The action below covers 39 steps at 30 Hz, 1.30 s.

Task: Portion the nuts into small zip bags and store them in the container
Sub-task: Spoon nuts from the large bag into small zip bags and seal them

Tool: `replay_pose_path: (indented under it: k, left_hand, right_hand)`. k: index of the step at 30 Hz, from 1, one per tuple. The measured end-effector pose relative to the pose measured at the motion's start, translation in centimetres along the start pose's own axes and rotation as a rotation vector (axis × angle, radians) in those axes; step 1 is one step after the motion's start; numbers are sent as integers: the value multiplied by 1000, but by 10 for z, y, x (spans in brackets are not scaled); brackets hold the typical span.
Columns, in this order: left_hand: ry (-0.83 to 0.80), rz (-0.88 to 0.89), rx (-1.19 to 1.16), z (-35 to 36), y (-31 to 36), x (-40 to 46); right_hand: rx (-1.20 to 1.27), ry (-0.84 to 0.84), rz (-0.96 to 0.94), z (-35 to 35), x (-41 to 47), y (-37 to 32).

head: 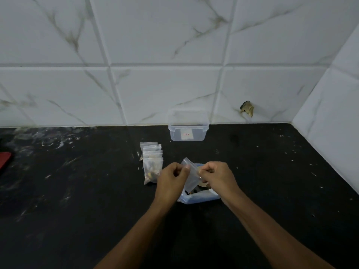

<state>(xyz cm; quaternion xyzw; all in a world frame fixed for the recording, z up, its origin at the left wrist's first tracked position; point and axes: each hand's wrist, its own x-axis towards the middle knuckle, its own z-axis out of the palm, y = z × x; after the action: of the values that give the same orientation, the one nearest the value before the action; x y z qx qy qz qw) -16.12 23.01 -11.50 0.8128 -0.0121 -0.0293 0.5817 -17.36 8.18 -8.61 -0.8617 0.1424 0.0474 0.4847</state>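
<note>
Fingers (pixel 186 167) of both hands pinch thin clear zip bag (pixel 191 176) — over crinkly nut pouch (pixel 200 197).

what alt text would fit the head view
Both hands, left and right, pinch a small clear zip bag above a blue-rimmed tub of nuts on a black counter. Filled bags lie left; an open clear container stands behind.

The scene is dimly and evenly lit with a cool, bluish cast, and no hard shadows or glare are seen. The white marble-veined wall tiles (pixel 167 45) are bowed by wide-angle distortion, and fine detail on the black speckled bench (pixel 77 200) is rendered soft and slightly blurred.
</note>
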Motion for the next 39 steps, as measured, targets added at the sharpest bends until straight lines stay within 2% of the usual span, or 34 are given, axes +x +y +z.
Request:
replay_pose_path:
  k: [7,11,18,22,27,30,33,36,39]
  left_hand:
    - [-69,-98,-54,12,6,-5]
    - [-76,-45,60,10,10,-9]
    - [-52,22,421,4,18,-8]
    - [-126,42,575,-1,27,-6]
    - [-199,47,551,4,32,-3]
    - [-164,74,615,0,29,2]
    - [-181,99,550,-3,27,3]
    - [-288,136,316,-6,24,1]
    - [-455,130,255,-5,14,1]
  right_hand:
    - [42,-50,37,2,-15,0]
    - [17,-91,61,3,-17,-1]
    - [-456,97,-111,-6,-19,0]
    - [-591,48,-111,-14,-18,-5]
    - [-652,-36,-169,-15,-16,-15]
    - [-707,-7,-159,-20,-15,-16]
    - [-668,7,-161,-23,-15,-18]
    - [-604,-3,-161,-25,-13,-22]
    - [-576,6,-162,-27,-10,-26]
